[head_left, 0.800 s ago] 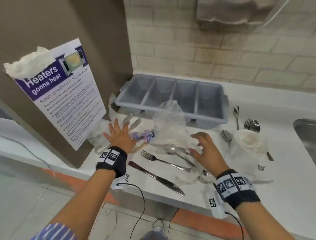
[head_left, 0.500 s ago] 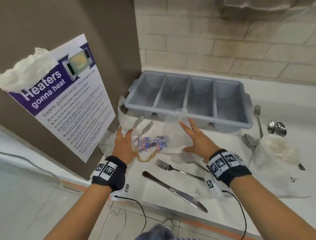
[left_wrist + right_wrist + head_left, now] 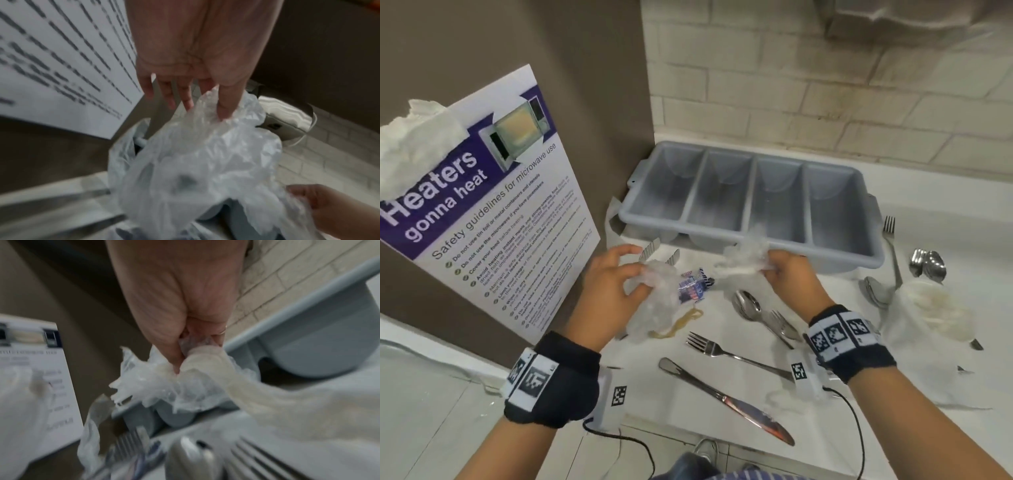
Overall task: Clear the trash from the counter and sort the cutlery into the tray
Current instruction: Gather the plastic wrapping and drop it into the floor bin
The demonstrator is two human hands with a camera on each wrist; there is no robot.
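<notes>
Head view: grey four-compartment cutlery tray stands at the back of the white counter; all four compartments hold nothing. Left hand pinches crumpled clear plastic wrap above the counter; right hand clenches a second wad of plastic just before the tray's front rim. Fork, knife and spoon lie loose on the counter. Left wrist view: thumb and fingers close on the wrap; blurred. Right wrist view: fingers curled tight round the plastic, tray beside it.
</notes>
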